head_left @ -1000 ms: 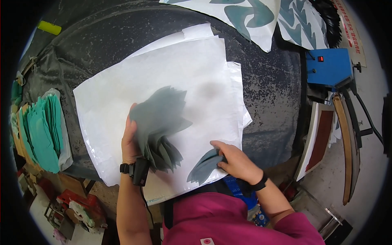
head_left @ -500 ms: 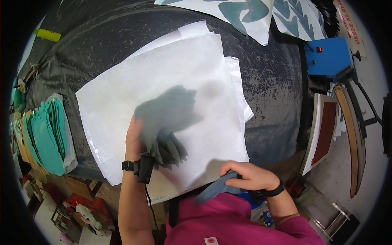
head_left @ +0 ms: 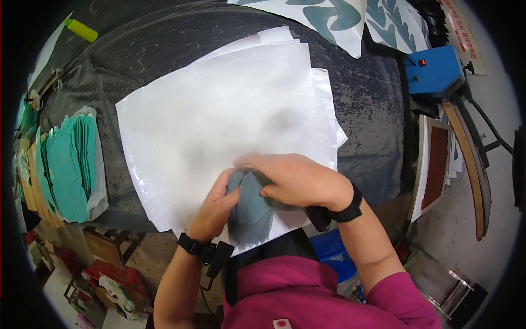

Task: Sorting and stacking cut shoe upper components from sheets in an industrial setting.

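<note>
A stack of thin blue-grey cut pieces (head_left: pixel 249 214) is held upright between my hands over the near edge of large white sheets (head_left: pixel 219 98). My left hand (head_left: pixel 211 214) grips the stack's left side, thumb on its face. From the right, my right hand (head_left: pixel 301 178) curls over the upper end, its thumb pressed on the front piece and fingers behind. The pieces are fanned slightly, with uneven lower ends. Their material is hard to make out.
Green cut pieces (head_left: pixel 68 170) stand bundled at the left. A yellow-green bottle (head_left: pixel 82 30) lies at the far left of the black-covered table (head_left: pixel 372 126). Sheets with grey curved shapes (head_left: pixel 334 16) are at the back. A blue machine (head_left: pixel 435 71) stands at the right.
My left hand has drawn its bunch of pieces nearer to me. My right hand has come up from the table edge, and the pieces from both hands are now together.
</note>
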Demonstrator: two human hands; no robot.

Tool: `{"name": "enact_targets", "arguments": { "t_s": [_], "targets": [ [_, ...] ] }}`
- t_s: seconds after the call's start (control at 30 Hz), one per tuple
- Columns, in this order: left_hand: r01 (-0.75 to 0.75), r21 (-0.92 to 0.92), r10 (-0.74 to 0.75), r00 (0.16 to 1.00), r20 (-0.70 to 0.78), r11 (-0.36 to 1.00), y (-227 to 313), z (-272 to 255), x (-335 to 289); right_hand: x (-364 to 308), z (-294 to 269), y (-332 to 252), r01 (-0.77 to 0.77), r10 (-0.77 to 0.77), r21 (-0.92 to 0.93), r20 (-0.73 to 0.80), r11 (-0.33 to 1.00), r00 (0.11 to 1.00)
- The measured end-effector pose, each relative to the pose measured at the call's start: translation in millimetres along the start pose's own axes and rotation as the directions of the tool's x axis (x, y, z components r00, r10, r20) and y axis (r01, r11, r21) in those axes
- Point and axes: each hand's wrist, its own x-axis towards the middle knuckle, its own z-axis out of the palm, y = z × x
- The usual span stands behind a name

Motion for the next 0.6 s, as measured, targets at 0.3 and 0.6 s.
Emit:
{"name": "enact_targets", "arguments": {
  "t_s": [0.3, 0.6],
  "targets": [
    [-0.025, -0.146, 0.023, 1.0, -0.015, 0.989, -20, -13, -36, 20, 40, -18, 0.277, -0.28, -0.048, -0.084, 0.96, 0.956],
    [-0.341, -0.504, 0.222, 0.933, -0.282, 0.793, -19, -19, -40, -58, 53, 3, 0.105, 0.304, 0.461, -0.723, 0.881, 0.62]
  ]
}}
